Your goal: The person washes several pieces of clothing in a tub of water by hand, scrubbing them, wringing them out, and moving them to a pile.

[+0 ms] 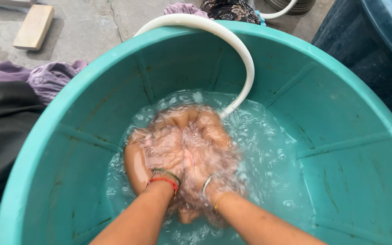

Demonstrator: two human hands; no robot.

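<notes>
While both hands work under the churning water, the left hand (153, 152) and the right hand (209, 145) sit pressed together low in a large teal tub (91, 90), curled around a bunched, pale-brown wet cloth (182, 159). Foam and ripples blur the fingers, yet both hands look closed on the cloth, the left gripping its near side and the right its far side, knuckles up. Thread bands in red and green circle the left wrist, and a thin metal bangle rings the right wrist. A white hose (232, 38) arcs over the tub's far rim and dips its end into the water (268, 154) just beside the right hand's fingers. Water fills only the tub's bottom. Outside the tub, on the concrete floor (91, 22), purple clothes (51, 77) lie heaped to the left beside a dark garment (1, 122), a wooden block (33, 26) rests farther off, and a dark blue barrel (368, 41) stands to the right.
</notes>
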